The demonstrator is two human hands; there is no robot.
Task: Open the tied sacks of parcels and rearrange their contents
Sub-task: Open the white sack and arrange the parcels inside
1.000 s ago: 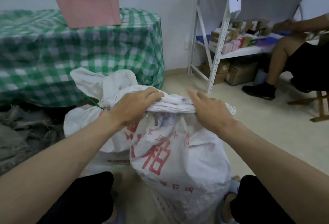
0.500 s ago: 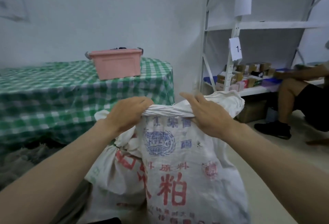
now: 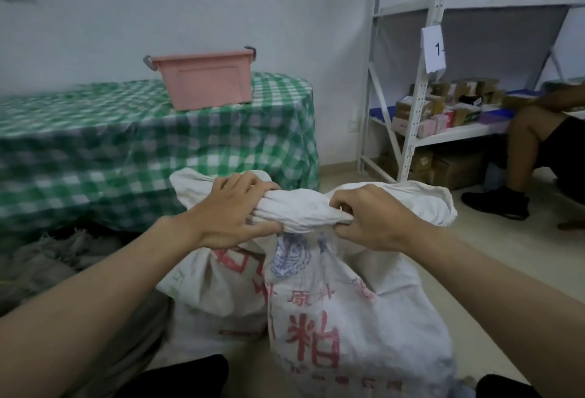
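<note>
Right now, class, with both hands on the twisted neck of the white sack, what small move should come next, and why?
Probably untwist the neck: the left hand and right hand both grip it, and the white sack looks closed there.

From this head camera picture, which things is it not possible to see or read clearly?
- Contents of the white woven sack with red print: hidden by its own cloth, head view.
- Its tie or knot: covered by the left hand and right hand, which grip the twisted neck.
- Inside of the pink plastic bin: hidden by its wall.
- White paper label on the shelf post: cut off after "1-".
</note>
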